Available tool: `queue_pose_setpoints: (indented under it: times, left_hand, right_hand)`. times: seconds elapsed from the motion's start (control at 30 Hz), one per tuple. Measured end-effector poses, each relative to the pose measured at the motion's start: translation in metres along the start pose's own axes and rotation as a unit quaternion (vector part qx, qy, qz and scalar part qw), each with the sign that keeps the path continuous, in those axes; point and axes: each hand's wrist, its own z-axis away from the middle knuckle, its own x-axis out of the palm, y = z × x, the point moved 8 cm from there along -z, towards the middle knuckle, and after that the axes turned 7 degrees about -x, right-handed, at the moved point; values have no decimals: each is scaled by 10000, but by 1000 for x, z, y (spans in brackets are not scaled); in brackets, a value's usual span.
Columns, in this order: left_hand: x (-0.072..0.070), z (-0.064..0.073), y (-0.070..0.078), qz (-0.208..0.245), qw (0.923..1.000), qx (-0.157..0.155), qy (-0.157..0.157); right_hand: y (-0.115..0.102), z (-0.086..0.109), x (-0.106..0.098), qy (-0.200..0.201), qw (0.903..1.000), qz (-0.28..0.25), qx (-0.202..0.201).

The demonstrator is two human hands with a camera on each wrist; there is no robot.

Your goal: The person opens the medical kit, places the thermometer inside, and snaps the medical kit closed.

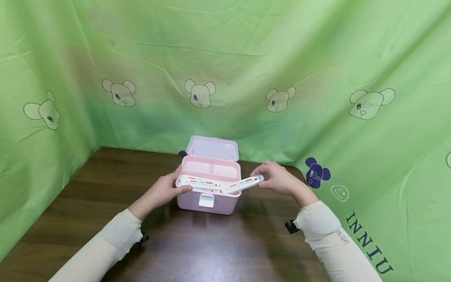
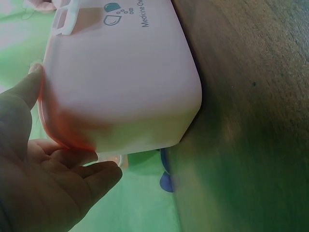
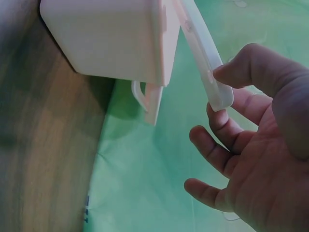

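the right hand [image 1: 278, 180] pinches one end of a slim white case [image 1: 246, 183], thumb against fingertips; left of that grip the case slants over the pink box [image 1: 216, 203], not fully inside. beyond, the lid [image 1: 212, 148] is already open. the left hand [image 1: 165, 192] grips the box's left rim, a second case [image 1: 201, 184] just beside it, crowding the slanted one's far end.

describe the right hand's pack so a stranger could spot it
On the brown table stands a pink box, lid open. At its right end, the right hand pinches a slim white pack. Unlike the packs left of it, it juts past the box.
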Motion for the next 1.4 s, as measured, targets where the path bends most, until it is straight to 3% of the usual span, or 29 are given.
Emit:
queue_pose_setpoints:
  times: [0.5, 0.93, 1.17, 1.4]
  left_hand:
    - [0, 1, 2, -17, 10000, 35, -9]
    - [1, 0, 0, -57, 10000, -38, -1]
    - [2, -1, -1, -5, 10000, -33, -16]
    - [-1, -2, 0, 37, 10000, -13, -2]
  right_hand:
    - [-6, -10, 3, -329, 9990, -86, -300]
    - [-12, -20, 0, -351, 9979, -21, -543]
    - [-17, -21, 8, -680, 9956, -93, -640]
    - [-32, -23, 5, -1285, 9875, -48, -907]
